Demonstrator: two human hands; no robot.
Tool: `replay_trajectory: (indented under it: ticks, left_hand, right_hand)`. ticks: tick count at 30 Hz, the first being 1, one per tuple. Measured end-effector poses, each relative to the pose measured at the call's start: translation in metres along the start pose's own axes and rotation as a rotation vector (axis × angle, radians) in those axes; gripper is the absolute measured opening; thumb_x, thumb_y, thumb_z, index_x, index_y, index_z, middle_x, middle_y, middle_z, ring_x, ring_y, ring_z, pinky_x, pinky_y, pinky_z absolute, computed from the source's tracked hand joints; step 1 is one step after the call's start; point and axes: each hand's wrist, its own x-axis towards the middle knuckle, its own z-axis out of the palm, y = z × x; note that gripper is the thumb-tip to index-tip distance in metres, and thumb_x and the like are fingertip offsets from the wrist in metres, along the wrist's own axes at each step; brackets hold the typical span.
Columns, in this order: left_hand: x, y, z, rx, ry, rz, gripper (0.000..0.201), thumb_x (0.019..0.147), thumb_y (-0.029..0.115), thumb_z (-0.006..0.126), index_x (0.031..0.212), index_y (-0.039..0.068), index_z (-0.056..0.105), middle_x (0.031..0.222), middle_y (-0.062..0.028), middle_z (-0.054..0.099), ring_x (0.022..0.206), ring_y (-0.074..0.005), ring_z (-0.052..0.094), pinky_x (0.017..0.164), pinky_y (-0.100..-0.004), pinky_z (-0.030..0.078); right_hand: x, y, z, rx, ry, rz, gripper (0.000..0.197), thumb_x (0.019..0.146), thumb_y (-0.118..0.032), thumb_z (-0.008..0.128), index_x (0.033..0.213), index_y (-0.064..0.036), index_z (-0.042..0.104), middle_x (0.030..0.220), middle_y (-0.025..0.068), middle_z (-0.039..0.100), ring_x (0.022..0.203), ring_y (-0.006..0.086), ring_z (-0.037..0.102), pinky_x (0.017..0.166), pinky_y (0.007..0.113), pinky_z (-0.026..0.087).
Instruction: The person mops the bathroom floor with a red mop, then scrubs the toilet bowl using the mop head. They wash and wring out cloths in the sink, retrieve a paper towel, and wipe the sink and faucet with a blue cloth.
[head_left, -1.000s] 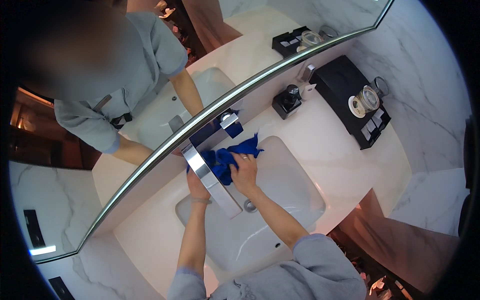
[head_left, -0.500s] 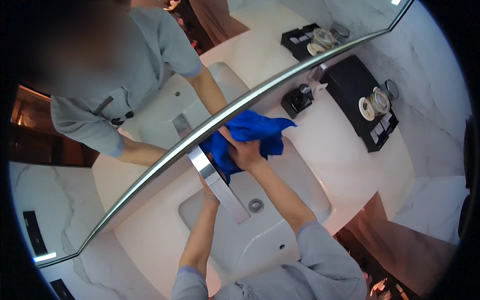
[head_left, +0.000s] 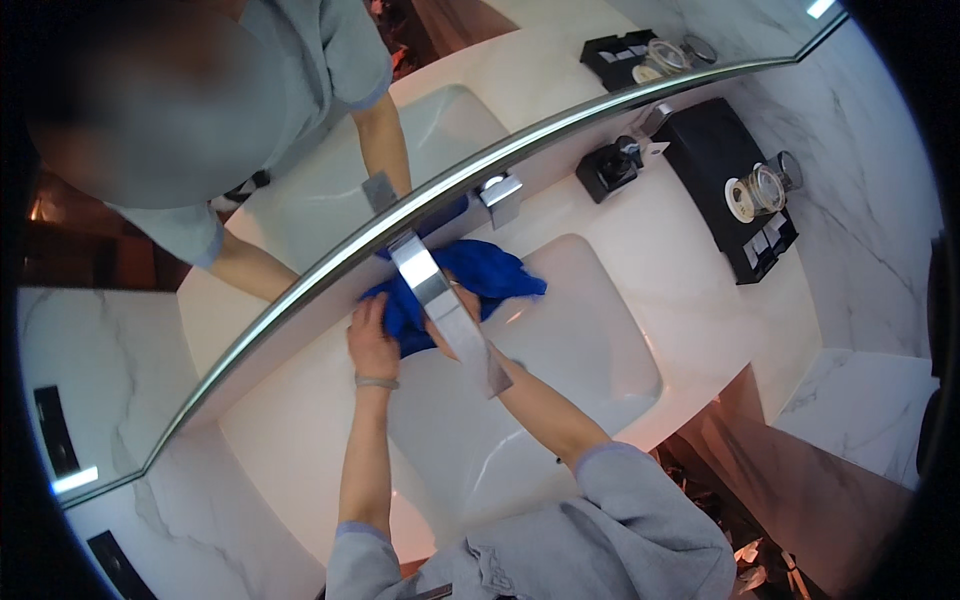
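Observation:
A bunched blue cloth [head_left: 493,268] lies around the base of the chrome faucet [head_left: 450,315], over the back rim of the white washbasin [head_left: 610,330]. At the cloth's left edge, my left hand [head_left: 373,342] has its fingers curled on the fabric. My right hand [head_left: 462,302] reaches in beneath the faucet spout and presses into the cloth. The spout and the folds hide part of that hand. A chrome handle [head_left: 501,197] stands behind the cloth, by the mirror.
A framed mirror [head_left: 330,150] rises behind the counter and reflects a person in grey. On the right are a black dispenser bottle [head_left: 612,168], a black tray [head_left: 715,150] and glass jars [head_left: 757,192]. White marbled wall [head_left: 860,190] bounds the right side.
The cloth has shifted left and lower toward the faucet base, uncovering the handle. My left hand has come out from behind the spout to its left; my right hand has moved left under it.

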Motion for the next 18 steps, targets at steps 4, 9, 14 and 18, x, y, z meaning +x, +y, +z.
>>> replay_trajectory:
  ticks: [4,9,14,18]
  left_hand:
    - [-0.081,-0.077,-0.08,-0.118,-0.004,-0.247,0.055,0.065,-0.015,0.046,0.115,0.005,0.056,0.111,-0.0162,0.056,0.107,-0.0382,0.052,0.094,-0.0409,0.042]
    - [-0.24,-0.09,-0.13,-0.239,-0.06,-0.429,0.044,0.068,-0.008,0.048,0.111,-0.002,0.054,0.101,-0.0179,0.05,0.095,-0.0375,0.052,0.086,-0.0368,0.044]
    - [-0.38,-0.034,-0.153,-0.314,-0.382,-0.498,0.029,0.067,-0.006,0.058,0.094,0.004,0.061,0.093,-0.0148,0.054,0.093,-0.0356,0.055,0.079,-0.0377,0.046]
    - [-0.358,0.021,-0.176,-0.416,-0.853,-0.446,0.047,0.069,0.017,0.076,0.111,0.006,0.058,0.096,-0.0152,0.056,0.097,-0.0351,0.057,0.085,-0.0404,0.047]
  right_hand:
    - [-0.033,-0.095,-0.001,0.162,-0.522,-0.273,0.043,0.082,-0.025,0.065,0.122,-0.0139,0.055,0.121,0.0146,0.056,0.104,0.0334,0.056,0.085,0.045,0.044]
    - [-0.165,-0.142,0.001,0.151,-0.654,-0.596,0.038,0.075,-0.025,0.068,0.11,-0.0127,0.058,0.112,0.0107,0.056,0.103,0.0275,0.051,0.088,0.041,0.037]
    - [-0.285,-0.112,-0.082,0.276,-0.947,-0.731,0.044,0.072,-0.025,0.07,0.111,-0.0115,0.054,0.116,0.012,0.055,0.109,0.0288,0.05,0.092,0.042,0.037]
    - [-0.28,-0.075,-0.146,0.226,-1.336,-0.458,0.048,0.072,-0.028,0.072,0.112,-0.0111,0.053,0.11,0.0131,0.056,0.107,0.0311,0.053,0.09,0.04,0.039]
